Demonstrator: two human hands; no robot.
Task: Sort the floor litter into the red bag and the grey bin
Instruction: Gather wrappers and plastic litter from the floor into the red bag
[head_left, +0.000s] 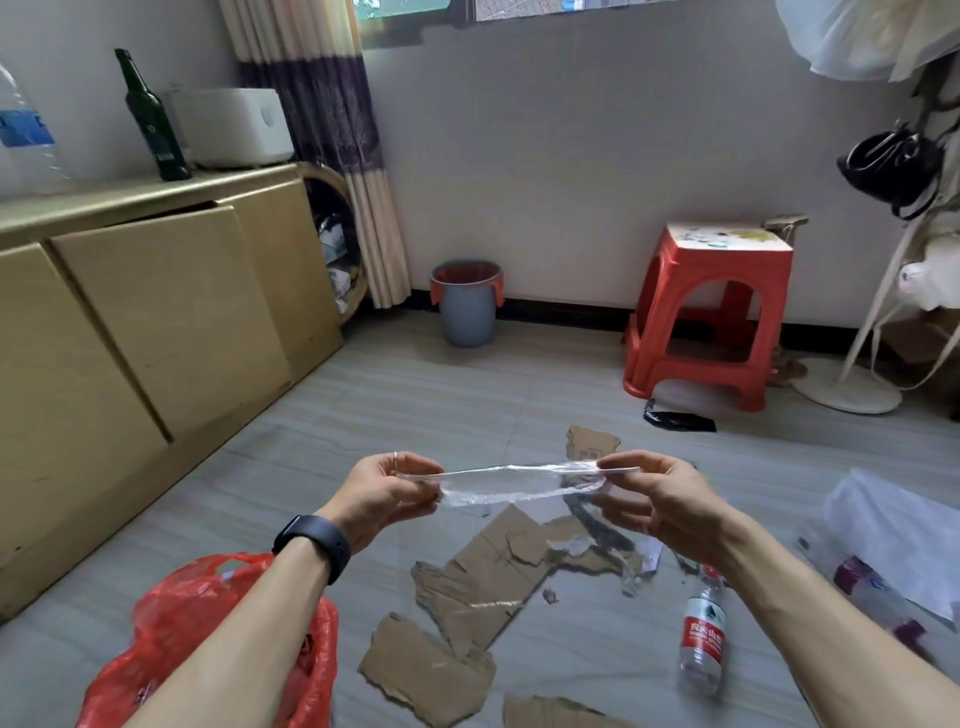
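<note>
Clear plastic film (519, 486) is stretching above the cardboard (493, 566) — your left grip (384, 491) and right grip (660, 501) each pinching one end. Likely light, limp, slippery — bunched ends are offering the surest hold.

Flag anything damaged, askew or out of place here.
Torn cardboard pieces lie scattered on the floor, edges ragged. A red-labelled plastic bottle lies on its side beside them. One cabinet door sits crooked, a gap at its top corner. The left hand and right hand pinch a clear plastic strip stretched between them.
</note>
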